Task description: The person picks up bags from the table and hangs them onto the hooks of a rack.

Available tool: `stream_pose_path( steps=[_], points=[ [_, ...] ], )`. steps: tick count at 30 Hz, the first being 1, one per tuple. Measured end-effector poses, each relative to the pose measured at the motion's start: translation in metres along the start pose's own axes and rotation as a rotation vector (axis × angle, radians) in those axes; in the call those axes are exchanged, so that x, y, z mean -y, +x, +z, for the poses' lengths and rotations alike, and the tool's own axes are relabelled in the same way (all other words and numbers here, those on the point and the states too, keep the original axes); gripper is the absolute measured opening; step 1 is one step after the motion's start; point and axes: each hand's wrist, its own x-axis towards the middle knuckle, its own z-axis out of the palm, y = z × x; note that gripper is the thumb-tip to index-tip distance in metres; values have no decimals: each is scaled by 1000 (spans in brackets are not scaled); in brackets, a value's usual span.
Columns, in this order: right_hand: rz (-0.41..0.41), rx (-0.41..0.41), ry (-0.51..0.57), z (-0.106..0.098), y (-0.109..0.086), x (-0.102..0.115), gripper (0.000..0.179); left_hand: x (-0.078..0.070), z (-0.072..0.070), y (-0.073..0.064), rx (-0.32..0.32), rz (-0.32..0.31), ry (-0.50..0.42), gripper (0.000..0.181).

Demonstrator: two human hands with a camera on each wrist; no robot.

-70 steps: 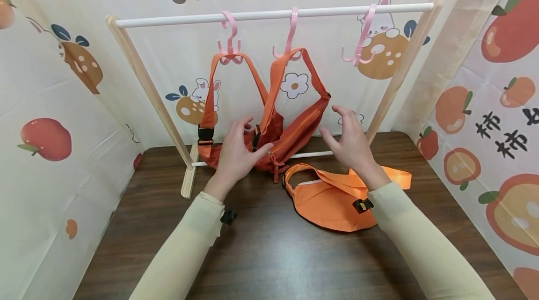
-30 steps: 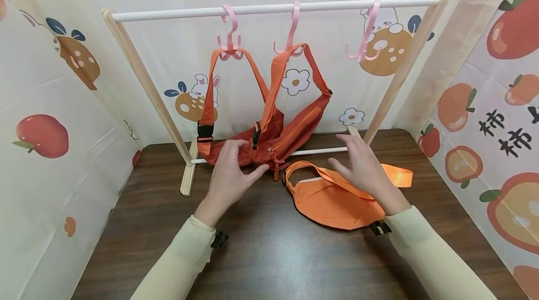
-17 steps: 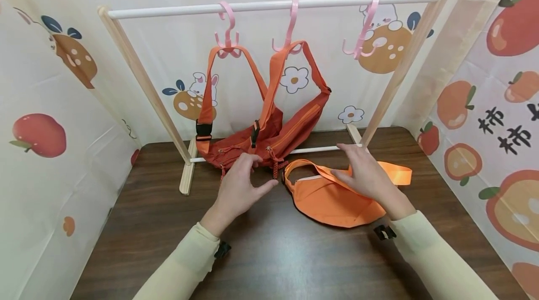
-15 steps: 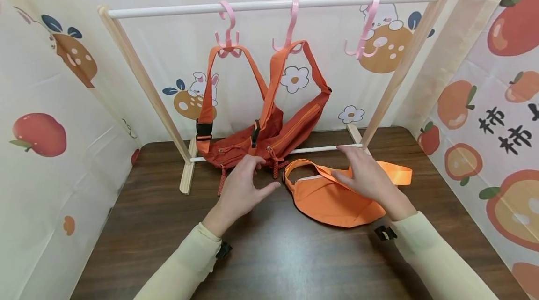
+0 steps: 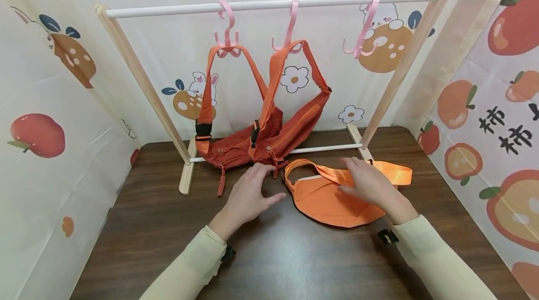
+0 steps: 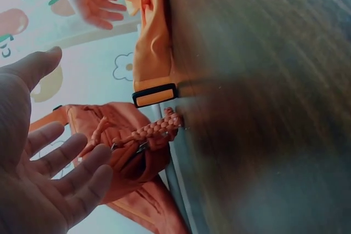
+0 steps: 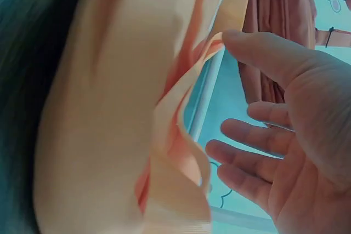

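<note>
On the table lies a bright orange waist bag (image 5: 324, 201), its strap (image 5: 396, 172) looped behind it. My right hand (image 5: 372, 187) is over its right part with fingers spread; in the right wrist view the thumb tip reaches the edge of the strap, and nothing is gripped. My left hand (image 5: 246, 197), fingers apart, hovers left of this bag and in front of two hanging red-orange bags. One red-orange bag (image 5: 231, 149) hangs by its strap from the left pink hook (image 5: 227, 33), the other (image 5: 296, 124) from the middle pink hook (image 5: 291, 24).
A rack with a white rail (image 5: 261, 5) and wooden legs stands at the back of the dark wooden table (image 5: 269, 262). From the rail's right part hangs a third pink hook (image 5: 364, 33) with no bag on it. Printed cloth walls (image 5: 42, 197) enclose the sides and back.
Both hands have come down and toward the person from the hanging bags; the left also moved right lately, and the right now reaches over the orange waist bag. The bags stay in place.
</note>
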Motion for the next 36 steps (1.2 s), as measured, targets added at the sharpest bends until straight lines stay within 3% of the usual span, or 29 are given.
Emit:
stream_pose_path(
  steps=[11,19,27,36],
  points=[
    [15,28,-132,12,0,-6,77,1,7,-3,65,3,-15,71],
    [39,-18,-177,20,3,-9,71,1,9,-3,87,2,2,70],
    [36,-64,-217,30,6,-12,46,-3,10,-3,105,-3,2,67],
    [18,-151,-303,27,9,-9,14,-6,12,1,92,20,-11,65]
  ],
)
